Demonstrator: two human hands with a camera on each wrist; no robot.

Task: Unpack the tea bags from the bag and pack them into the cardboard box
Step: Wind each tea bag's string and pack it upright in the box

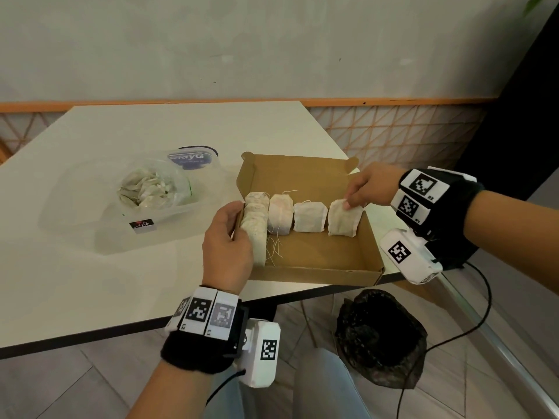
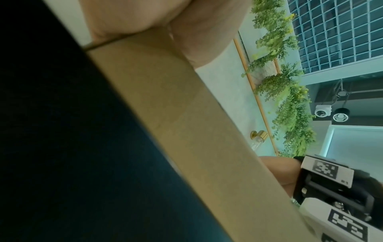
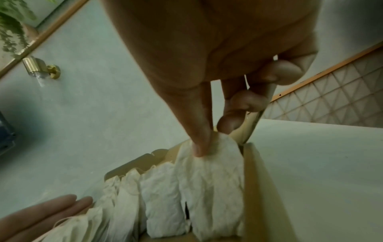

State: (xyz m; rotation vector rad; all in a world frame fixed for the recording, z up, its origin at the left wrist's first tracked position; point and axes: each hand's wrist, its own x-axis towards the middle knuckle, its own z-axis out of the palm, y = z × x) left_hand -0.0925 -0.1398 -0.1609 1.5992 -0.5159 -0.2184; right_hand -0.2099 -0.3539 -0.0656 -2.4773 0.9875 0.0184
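Rightmost tea bag (image 1: 344,217) lies inside the cardboard box (image 1: 317,255), at the right end of a row along the far half of the floor; its right edge sits just beside the right wall. Its long axis runs near-to-far, parallel to that wall. Right hand (image 1: 367,189) pinches its far top corner, thumb (image 3: 200,131) on top and a fingertip behind, per the right wrist view; the other fingers curl clear. The bag hangs nearward and down from the pinch.

Three further stacks to its left: middle-right tea bag (image 1: 310,217), middle-left tea bag (image 1: 281,214), and a left stack (image 1: 256,225) of overlapped bags against the left wall, strings trailing nearward.

Left hand (image 1: 227,246) holds the box's left wall from outside, fingers curled over the rim by the left stack. Judgement: it steadies the box.

Plastic bag (image 1: 145,192) with the remaining tea bags lies on the table (image 1: 90,282), to the left of the box, well apart from both hands; the left hand is the nearer one.

Judgement: placing step about to finish; near half of box floor bare; many bags left to move
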